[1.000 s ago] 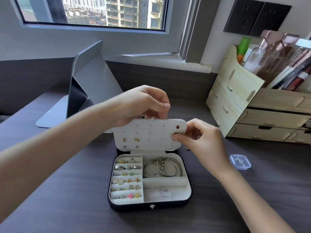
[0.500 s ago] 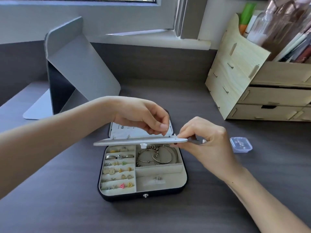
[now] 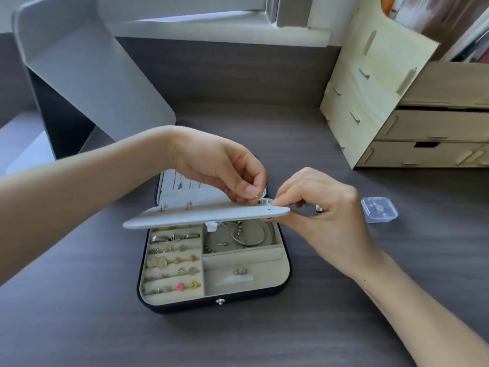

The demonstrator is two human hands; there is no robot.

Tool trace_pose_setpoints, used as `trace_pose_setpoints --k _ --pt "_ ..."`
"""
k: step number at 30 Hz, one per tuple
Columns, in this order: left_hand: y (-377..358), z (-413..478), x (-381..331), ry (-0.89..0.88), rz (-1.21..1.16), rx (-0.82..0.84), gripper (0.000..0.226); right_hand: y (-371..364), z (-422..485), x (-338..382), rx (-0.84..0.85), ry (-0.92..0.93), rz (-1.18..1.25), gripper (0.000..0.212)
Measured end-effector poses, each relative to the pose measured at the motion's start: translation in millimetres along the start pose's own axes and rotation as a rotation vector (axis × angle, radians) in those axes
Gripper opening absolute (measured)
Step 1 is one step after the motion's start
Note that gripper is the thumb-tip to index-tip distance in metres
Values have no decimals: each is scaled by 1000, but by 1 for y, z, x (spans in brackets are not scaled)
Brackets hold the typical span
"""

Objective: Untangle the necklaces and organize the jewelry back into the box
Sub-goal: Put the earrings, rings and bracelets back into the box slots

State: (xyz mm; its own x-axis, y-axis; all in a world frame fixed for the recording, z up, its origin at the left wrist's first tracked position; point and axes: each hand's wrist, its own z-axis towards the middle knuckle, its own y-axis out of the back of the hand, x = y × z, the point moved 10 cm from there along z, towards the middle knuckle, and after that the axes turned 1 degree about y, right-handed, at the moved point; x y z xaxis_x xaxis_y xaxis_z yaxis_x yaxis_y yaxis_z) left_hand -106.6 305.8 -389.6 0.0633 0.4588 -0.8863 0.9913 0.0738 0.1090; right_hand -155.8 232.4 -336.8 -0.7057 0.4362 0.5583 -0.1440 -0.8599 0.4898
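A dark jewelry box [image 3: 211, 304] lies open on the desk, its cream compartments holding rings, colourful earrings and silver bangles [image 3: 242, 238]. The cream earring panel [image 3: 206, 215] is tilted nearly flat above the box. My right hand [image 3: 325, 215] pinches the panel's right end. My left hand [image 3: 225, 170] reaches over from the left and pinches a small gold earring back [image 3: 257, 196] at the panel's upper right. Thin chains show faintly on the lid's inner face [image 3: 185, 186] behind the panel.
A small clear plastic case [image 3: 379, 209] lies on the desk right of my right hand. A wooden drawer organizer [image 3: 391, 109] stands at the back right. A grey folded stand [image 3: 87, 83] rises at the back left.
The earring panel has swung from upright down to nearly flat, with both hands following it. The view has tipped downward and closer to the box.
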Motion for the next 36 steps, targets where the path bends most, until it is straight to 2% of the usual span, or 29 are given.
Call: trace_pose_setpoints --k 12,36 --pt "-2 7 -1 44 76 80 28 1 -2 2 0 17 -23 15" --pt "-2 11 -4 95 143 74 28 1 -1 6 -10 41 -52 17"
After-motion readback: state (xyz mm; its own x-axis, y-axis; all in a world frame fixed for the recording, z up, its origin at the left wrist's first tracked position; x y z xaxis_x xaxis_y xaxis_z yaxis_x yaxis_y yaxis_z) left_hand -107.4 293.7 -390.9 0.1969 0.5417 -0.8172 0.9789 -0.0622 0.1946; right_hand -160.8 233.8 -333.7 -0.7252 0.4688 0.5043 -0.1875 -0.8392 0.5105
